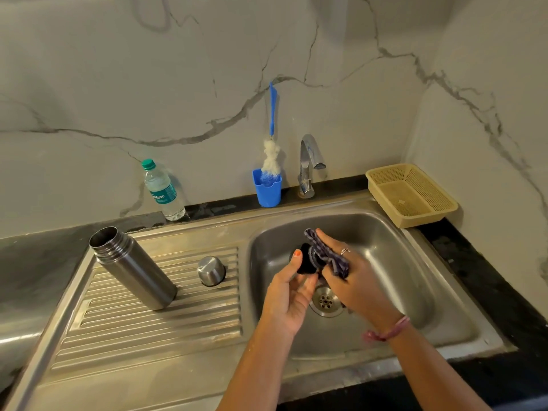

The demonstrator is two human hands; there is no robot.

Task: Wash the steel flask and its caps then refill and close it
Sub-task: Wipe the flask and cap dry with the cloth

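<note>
Both hands work over the sink (439, 292) basin. The left hand (289, 295) grips a black inner cap (305, 264), fingers curled round it, thumb on its upper edge. The right hand (353, 280) holds a dark cloth (326, 252) and presses it against the cap, fingers bent over the cloth. The steel flask (132, 266) stands open and upright on the ribbed drainboard (166, 330), left of the basin. The steel outer cap (211, 270) sits mouth-down just beside the flask. At the wall stand a water bottle (163, 191), a blue holder (267, 189) with a brush (271, 149), a tap (308, 164) and a beige basket (412, 194) on the desk.
</note>
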